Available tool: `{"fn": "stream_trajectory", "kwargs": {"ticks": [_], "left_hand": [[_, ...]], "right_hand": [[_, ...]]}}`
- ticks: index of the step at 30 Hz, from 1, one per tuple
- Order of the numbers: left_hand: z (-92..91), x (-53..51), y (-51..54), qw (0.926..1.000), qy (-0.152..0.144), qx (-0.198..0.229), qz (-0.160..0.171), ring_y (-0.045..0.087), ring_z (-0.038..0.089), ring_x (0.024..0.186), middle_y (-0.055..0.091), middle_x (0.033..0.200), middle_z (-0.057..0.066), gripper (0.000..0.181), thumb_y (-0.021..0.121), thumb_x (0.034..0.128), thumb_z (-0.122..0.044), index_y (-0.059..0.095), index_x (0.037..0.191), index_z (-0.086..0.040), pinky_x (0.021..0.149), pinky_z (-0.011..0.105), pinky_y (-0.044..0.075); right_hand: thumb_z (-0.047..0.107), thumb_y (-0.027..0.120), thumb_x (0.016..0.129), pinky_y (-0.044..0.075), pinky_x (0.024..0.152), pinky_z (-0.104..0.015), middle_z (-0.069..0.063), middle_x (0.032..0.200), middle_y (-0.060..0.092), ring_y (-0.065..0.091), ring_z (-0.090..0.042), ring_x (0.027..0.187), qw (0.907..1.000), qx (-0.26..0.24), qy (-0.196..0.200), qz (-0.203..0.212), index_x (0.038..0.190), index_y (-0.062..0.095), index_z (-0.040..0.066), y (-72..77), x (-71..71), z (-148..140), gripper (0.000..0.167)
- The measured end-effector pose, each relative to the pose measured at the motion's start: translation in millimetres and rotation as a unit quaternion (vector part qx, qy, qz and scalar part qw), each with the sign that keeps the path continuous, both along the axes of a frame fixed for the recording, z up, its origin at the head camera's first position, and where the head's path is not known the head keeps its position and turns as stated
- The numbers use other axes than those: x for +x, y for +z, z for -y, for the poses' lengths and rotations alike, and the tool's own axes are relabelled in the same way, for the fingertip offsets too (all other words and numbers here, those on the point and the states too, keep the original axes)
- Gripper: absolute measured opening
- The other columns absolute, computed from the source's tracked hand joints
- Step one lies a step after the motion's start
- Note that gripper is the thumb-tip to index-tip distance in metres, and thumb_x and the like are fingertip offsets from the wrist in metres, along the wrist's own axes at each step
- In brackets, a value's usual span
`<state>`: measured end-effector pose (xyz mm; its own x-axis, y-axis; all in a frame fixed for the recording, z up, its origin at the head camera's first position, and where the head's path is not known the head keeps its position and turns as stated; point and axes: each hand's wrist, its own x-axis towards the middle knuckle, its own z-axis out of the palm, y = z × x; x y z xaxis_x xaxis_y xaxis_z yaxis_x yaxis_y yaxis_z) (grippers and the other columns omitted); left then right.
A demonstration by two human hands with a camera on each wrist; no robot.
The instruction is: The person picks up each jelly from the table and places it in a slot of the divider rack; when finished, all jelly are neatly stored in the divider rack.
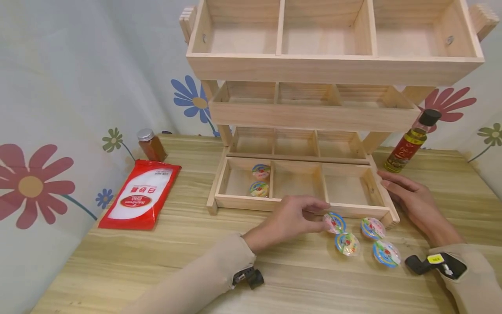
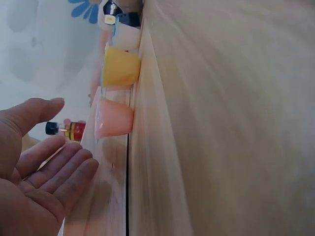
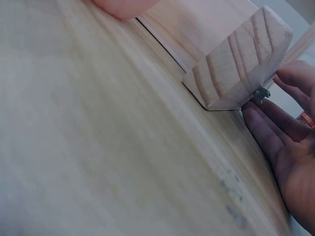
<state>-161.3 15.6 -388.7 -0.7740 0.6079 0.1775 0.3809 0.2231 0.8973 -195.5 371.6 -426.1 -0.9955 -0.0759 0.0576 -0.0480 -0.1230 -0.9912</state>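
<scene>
Several small jelly cups with printed lids lie on the table before a tiered wooden rack (image 1: 333,69). My left hand (image 1: 288,220) reaches to the nearest pink jelly cup (image 1: 334,223), thumb and fingers spread. In the left wrist view a gap shows between the fingers and that pink cup (image 2: 115,119). Beside it are a yellow jelly cup (image 1: 347,243) and two pale ones (image 1: 373,228). Against the rack's right side rests my right hand (image 1: 419,207), fingers extended by the wooden foot (image 3: 236,69). Two jelly cups (image 1: 259,189) sit in the bottom left compartment.
At the left lie a red and white bag (image 1: 135,196) and a spice jar (image 1: 152,146) with a silver lid. An oil bottle (image 1: 408,146) with a black cap stands right of the rack. A flowered curtain (image 1: 98,87) hangs behind.
</scene>
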Motion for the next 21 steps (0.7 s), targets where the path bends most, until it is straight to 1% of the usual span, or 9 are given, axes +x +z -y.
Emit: {"fn": "stream_trajectory", "kwargs": {"ticks": [4, 12, 16, 21], "left_hand": [[-3.1, 0.8, -0.9, 0.9998, 0.003, -0.022, 0.003, 0.073, 0.005, 0.101, 0.078, 0.120, 0.000, 0.038, 0.088, 0.0908, -0.016, 0.076, 0.125, -0.006, 0.087, 0.017, 0.056], [-7.2, 1.5, -2.8, 0.9993, 0.014, -0.027, 0.020, 0.072, 0.002, 0.098, 0.078, 0.119, -0.001, 0.040, 0.089, 0.0890, -0.014, 0.077, 0.126, -0.007, 0.086, 0.016, 0.056], [-10.0, 1.4, -3.7, 0.9991, 0.020, -0.037, 0.011, 0.071, 0.000, 0.097, 0.079, 0.116, -0.003, 0.040, 0.090, 0.0882, -0.014, 0.078, 0.126, -0.008, 0.085, 0.015, 0.056], [-14.2, 1.0, -5.9, 0.9988, 0.018, -0.045, 0.001, 0.070, -0.004, 0.095, 0.079, 0.112, -0.004, 0.041, 0.090, 0.0876, -0.015, 0.078, 0.126, -0.007, 0.085, 0.014, 0.055]], "right_hand": [[0.005, 0.064, 0.106, 0.052, 0.092, -0.013, 0.015, 0.128, 0.072, 0.065, 0.004, 0.115, 1.0000, 0.003, 0.002, -0.002, 0.139, 0.072, 0.010, 0.1, -0.1, -0.3, 0.034], [0.005, 0.064, 0.107, 0.052, 0.092, -0.013, 0.016, 0.129, 0.071, 0.064, 0.004, 0.116, 1.0000, 0.005, 0.004, 0.002, 0.139, 0.071, 0.010, 0.2, -0.4, 0.0, 0.034], [0.006, 0.064, 0.107, 0.052, 0.092, -0.012, 0.016, 0.129, 0.071, 0.064, 0.005, 0.116, 0.9999, 0.010, 0.003, 0.005, 0.140, 0.071, 0.011, 0.7, -0.1, -0.6, 0.034], [0.006, 0.064, 0.107, 0.052, 0.092, -0.013, 0.016, 0.129, 0.071, 0.064, 0.005, 0.116, 1.0000, 0.007, 0.002, 0.007, 0.140, 0.071, 0.011, 0.6, 0.2, -1.0, 0.034]]}}
